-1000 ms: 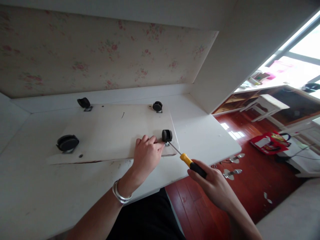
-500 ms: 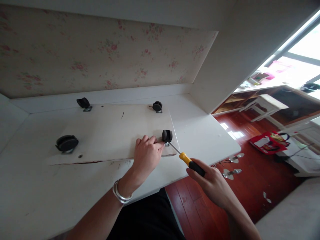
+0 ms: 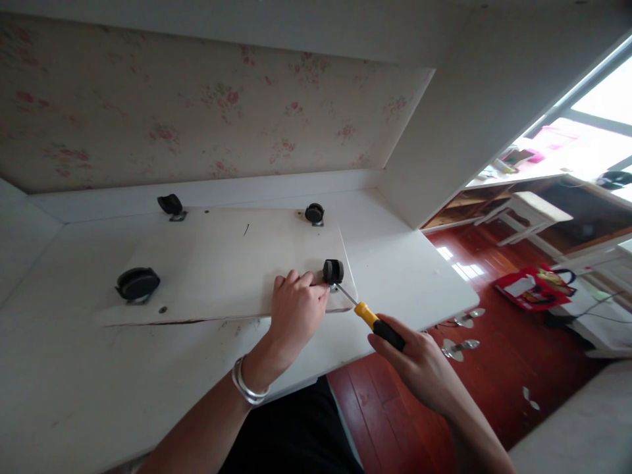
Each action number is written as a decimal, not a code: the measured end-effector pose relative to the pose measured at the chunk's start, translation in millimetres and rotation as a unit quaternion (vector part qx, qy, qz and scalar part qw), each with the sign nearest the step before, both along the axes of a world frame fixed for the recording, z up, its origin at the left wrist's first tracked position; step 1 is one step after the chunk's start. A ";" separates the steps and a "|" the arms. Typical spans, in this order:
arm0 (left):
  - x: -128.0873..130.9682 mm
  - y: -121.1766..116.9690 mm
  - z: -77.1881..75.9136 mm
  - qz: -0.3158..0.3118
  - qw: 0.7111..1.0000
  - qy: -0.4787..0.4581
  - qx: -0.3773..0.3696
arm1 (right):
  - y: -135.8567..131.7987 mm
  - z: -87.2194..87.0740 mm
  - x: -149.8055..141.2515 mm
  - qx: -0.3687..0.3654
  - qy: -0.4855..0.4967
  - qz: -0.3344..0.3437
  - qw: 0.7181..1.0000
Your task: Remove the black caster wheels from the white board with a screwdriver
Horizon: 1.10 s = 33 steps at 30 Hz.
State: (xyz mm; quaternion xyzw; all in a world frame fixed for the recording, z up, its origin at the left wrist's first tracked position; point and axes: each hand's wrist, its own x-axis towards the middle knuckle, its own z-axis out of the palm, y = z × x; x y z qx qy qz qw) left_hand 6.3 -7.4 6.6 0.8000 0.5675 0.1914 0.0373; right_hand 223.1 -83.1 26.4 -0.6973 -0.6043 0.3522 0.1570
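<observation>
My right hand (image 3: 417, 359) grips a yellow-and-black screwdriver (image 3: 366, 315) by its handle. The shaft slants up and left, its tip at the metal base of a black caster wheel (image 3: 333, 271). At that base, my left hand (image 3: 299, 315) has curled fingers pressed against the caster; the exact contact is partly hidden. This caster stands at the near right corner of a white board (image 3: 217, 263) lying flat. Other casters sit at its remaining corners: near left (image 3: 138, 284), far left (image 3: 170, 204) and far right (image 3: 315, 212).
Under the board is a white desk top (image 3: 395, 243), backed by a floral panel (image 3: 197, 118). To the right, a red bag (image 3: 533, 288), a white stool (image 3: 536, 205) and lamp-like fittings (image 3: 457, 349) are on the reddish wooden floor (image 3: 380, 408).
The view has shifted slightly, so the board and casters appear a little further right. Both hands keep their hold, with the screwdriver tip still at the caster base.
</observation>
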 end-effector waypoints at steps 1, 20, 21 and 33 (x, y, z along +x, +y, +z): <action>0.3 0.1 -0.4 0.002 1.000 -0.001 0.000 | 0.3 -0.1 0.0 0.001 0.001 0.000 1.000; 1.7 0.6 -1.3 0.011 1.000 -0.003 -0.007 | 0.6 0.1 -1.8 -0.007 0.000 -0.004 1.000; 1.8 0.8 -1.4 0.011 1.000 -0.004 -0.008 | 0.6 0.3 -2.3 -0.006 0.000 -0.006 1.000; 1.6 0.8 -2.4 0.012 1.000 -0.019 -0.012 | 0.0 -1.4 -1.3 -0.006 -0.015 -0.004 1.000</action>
